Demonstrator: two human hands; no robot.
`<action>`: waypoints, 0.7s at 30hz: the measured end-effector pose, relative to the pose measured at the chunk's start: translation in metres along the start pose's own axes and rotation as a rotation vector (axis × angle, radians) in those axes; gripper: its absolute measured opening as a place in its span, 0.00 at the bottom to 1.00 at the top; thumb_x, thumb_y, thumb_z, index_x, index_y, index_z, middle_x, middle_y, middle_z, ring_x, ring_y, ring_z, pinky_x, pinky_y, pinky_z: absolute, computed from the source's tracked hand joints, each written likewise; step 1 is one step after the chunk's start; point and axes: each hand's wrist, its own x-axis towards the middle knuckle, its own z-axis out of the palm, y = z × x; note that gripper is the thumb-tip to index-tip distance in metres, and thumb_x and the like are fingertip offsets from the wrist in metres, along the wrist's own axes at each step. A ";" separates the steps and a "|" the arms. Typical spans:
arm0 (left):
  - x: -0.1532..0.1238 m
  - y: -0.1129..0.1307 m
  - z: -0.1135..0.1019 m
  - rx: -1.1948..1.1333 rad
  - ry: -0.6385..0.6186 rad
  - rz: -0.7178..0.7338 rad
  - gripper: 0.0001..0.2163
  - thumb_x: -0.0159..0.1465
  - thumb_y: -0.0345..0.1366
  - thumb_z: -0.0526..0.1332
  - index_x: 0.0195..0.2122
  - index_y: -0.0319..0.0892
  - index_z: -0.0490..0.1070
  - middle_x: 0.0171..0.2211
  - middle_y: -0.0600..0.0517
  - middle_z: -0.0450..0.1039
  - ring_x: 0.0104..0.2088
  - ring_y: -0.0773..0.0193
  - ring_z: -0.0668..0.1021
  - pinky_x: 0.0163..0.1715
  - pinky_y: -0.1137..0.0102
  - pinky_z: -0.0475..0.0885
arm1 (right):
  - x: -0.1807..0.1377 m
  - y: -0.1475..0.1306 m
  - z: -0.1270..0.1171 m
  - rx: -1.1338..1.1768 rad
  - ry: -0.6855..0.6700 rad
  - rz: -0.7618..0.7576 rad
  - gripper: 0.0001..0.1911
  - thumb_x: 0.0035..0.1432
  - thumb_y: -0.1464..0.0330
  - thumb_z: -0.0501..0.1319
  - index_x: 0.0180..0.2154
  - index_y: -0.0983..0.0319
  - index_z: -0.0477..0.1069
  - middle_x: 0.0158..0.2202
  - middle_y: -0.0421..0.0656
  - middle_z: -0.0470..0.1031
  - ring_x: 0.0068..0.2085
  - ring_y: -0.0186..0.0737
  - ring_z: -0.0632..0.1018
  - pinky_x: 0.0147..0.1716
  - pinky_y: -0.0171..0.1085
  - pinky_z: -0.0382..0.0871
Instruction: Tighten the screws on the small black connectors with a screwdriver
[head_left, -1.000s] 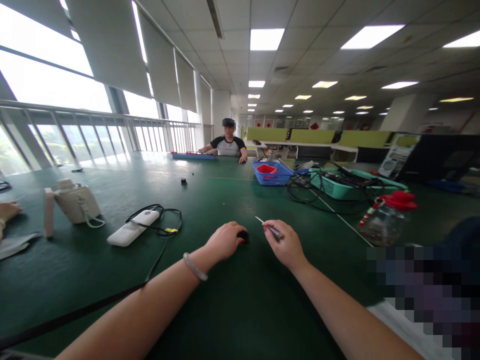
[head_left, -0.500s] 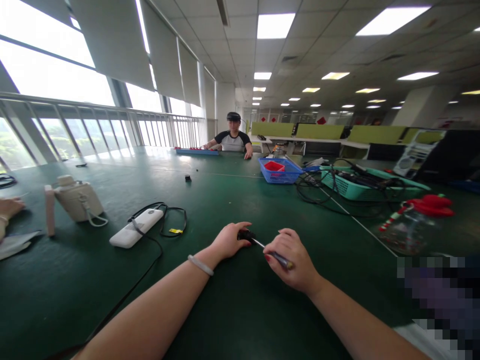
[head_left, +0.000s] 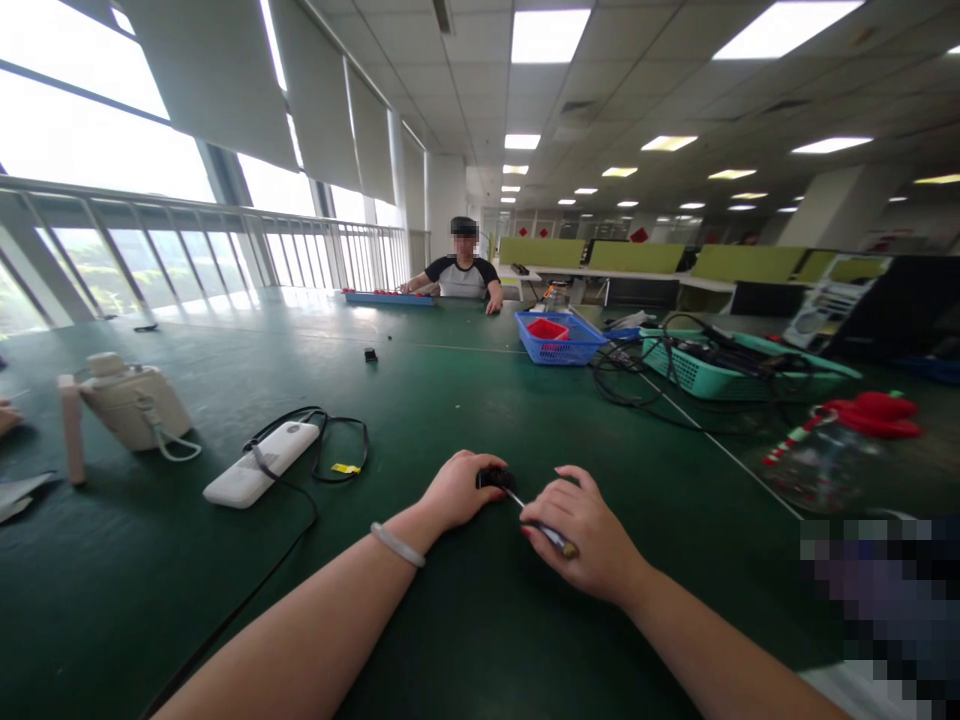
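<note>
My left hand (head_left: 463, 490) is closed around a small black object (head_left: 495, 478), steadying it on the green table (head_left: 420, 410); its exact kind I cannot make out. In my right hand (head_left: 577, 530) is a screwdriver (head_left: 556, 540), its handle under the fingers and its thin metal shaft pointing left and away from me. The shaft's tip meets the near right side of the black object. Most of my right fingers are curled, while the index finger is partly raised.
A white power bank (head_left: 262, 465) with a black cable lies left, beside a beige bottle (head_left: 135, 405). On the right are a blue basket (head_left: 562, 345), a green basket (head_left: 694, 375) of cables and a red-lidded glass jar (head_left: 821, 465). A person (head_left: 463, 275) sits at the far side.
My right hand has shifted slightly left, with the screwdriver still in it. My left thumb sits lower on the black object. The whole view has turned a little.
</note>
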 end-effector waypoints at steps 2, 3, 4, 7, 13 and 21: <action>0.000 0.000 0.000 0.001 -0.002 -0.001 0.18 0.57 0.39 0.67 0.50 0.49 0.75 0.45 0.51 0.77 0.48 0.56 0.75 0.53 0.64 0.68 | 0.001 -0.001 0.000 -0.033 -0.038 -0.009 0.05 0.62 0.68 0.58 0.38 0.56 0.72 0.33 0.39 0.76 0.37 0.40 0.74 0.57 0.52 0.52; 0.000 0.001 0.000 0.001 -0.003 -0.003 0.18 0.57 0.38 0.67 0.50 0.49 0.75 0.45 0.51 0.77 0.48 0.56 0.75 0.53 0.64 0.68 | 0.001 -0.002 0.000 -0.054 -0.061 -0.013 0.05 0.62 0.68 0.58 0.38 0.56 0.72 0.33 0.39 0.76 0.38 0.40 0.74 0.57 0.53 0.51; 0.000 0.001 0.000 0.001 -0.003 -0.004 0.18 0.56 0.38 0.67 0.50 0.49 0.75 0.45 0.51 0.77 0.49 0.57 0.75 0.53 0.64 0.68 | 0.001 -0.003 0.001 -0.074 -0.084 -0.018 0.05 0.62 0.68 0.58 0.39 0.56 0.73 0.33 0.40 0.76 0.38 0.41 0.74 0.58 0.54 0.51; 0.000 0.002 0.000 0.001 0.007 -0.006 0.20 0.56 0.36 0.67 0.51 0.49 0.74 0.46 0.51 0.77 0.49 0.57 0.75 0.53 0.65 0.68 | 0.002 -0.005 0.000 -0.116 -0.129 -0.035 0.05 0.62 0.68 0.58 0.39 0.57 0.73 0.34 0.41 0.76 0.39 0.41 0.74 0.58 0.55 0.50; -0.001 0.003 -0.001 -0.007 0.004 -0.034 0.21 0.55 0.38 0.68 0.51 0.48 0.73 0.45 0.51 0.78 0.48 0.56 0.75 0.52 0.63 0.69 | 0.002 -0.007 -0.003 -0.128 -0.074 -0.050 0.06 0.63 0.68 0.57 0.37 0.57 0.73 0.32 0.41 0.76 0.37 0.40 0.74 0.58 0.54 0.52; -0.002 0.004 -0.002 0.002 -0.010 -0.045 0.19 0.55 0.40 0.68 0.49 0.49 0.75 0.45 0.51 0.77 0.48 0.57 0.76 0.53 0.64 0.68 | 0.002 -0.006 -0.003 -0.128 -0.026 -0.072 0.06 0.63 0.68 0.57 0.37 0.57 0.73 0.31 0.40 0.76 0.36 0.39 0.74 0.57 0.54 0.54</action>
